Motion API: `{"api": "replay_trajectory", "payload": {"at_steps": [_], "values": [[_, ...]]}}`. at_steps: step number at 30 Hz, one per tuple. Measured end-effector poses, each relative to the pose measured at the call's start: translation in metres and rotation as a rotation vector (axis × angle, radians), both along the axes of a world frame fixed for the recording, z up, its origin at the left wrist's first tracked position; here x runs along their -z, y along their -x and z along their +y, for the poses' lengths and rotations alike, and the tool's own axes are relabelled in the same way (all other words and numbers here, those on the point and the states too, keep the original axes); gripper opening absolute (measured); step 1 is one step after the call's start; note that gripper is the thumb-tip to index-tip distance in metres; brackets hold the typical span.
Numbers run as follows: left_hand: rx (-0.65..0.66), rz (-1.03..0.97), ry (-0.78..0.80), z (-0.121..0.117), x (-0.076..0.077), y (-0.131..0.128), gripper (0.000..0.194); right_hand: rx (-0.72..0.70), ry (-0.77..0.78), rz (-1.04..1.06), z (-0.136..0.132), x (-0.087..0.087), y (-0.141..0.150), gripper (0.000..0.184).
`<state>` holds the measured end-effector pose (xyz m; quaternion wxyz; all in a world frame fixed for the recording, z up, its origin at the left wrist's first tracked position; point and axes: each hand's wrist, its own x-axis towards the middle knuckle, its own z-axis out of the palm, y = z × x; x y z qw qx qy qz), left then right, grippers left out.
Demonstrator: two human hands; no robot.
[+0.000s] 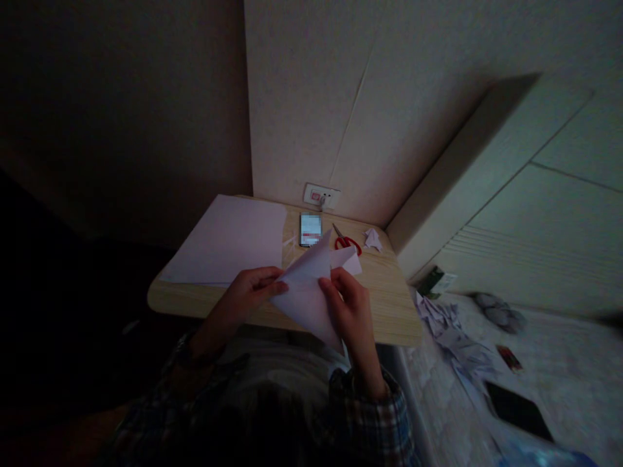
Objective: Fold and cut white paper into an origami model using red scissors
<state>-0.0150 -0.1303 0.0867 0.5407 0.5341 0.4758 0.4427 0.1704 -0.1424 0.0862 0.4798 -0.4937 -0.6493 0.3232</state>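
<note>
A folded sheet of white paper (306, 285) is held up over the front of the small wooden table (384, 305). My left hand (256, 285) pinches its left corner between thumb and fingers. On the opposite side, my right hand (348, 298) grips the edge, thumb in front and fingers behind. Behind the held sheet lies another white paper piece (349, 259), partly hidden. Red-handled scissors (346, 242) rest beyond it, near a small folded paper shape (372, 239). A phone (310, 228) with a lit screen lies farther back.
Large white sheets (233, 240) cover the table's left part, with thin paper strips (289, 245) beside them. A wall socket (321, 195) with a plug sits behind the phone. To the right, a bed (559, 350) bears crumpled papers (457, 344) and a dark flat object (518, 410).
</note>
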Motion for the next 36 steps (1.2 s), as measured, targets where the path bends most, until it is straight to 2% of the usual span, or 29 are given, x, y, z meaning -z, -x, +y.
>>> {"api": "replay_trajectory", "payload": {"at_steps": [5, 10, 15, 20, 26, 31, 36], "values": [[0.015, -0.022, -0.003, -0.0016, -0.0031, -0.0022, 0.026, -0.022, -0.016, -0.040, -0.0011, -0.0020, -0.0012, 0.021], [-0.067, -0.005, -0.022, -0.0011, 0.0035, -0.0020, 0.028, -0.048, -0.029, -0.111, -0.0027, -0.0041, 0.0012, 0.022], [-0.039, -0.027, -0.027, -0.0002, 0.0031, -0.0029, 0.027, -0.067, -0.062, -0.180, -0.0025, 0.0000, 0.0002, 0.020], [-0.152, -0.008, -0.040, -0.0016, -0.0021, -0.0050, 0.022, -0.134, -0.074, -0.193, -0.0035, 0.0008, 0.0011, 0.020], [-0.132, -0.043, -0.051, -0.0012, -0.0044, -0.0042, 0.024, -0.145, -0.090, -0.253, -0.0053, -0.0019, 0.0019, 0.022], [-0.234, -0.084, -0.092, -0.0006, -0.0033, -0.0068, 0.023, -0.164, -0.094, -0.263, -0.0078, -0.0060, 0.0029, 0.023], [-0.264, -0.094, -0.143, -0.0001, -0.0031, -0.0066, 0.025, -0.153, -0.109, -0.298, -0.0084, -0.0055, 0.0032, 0.024]]}}
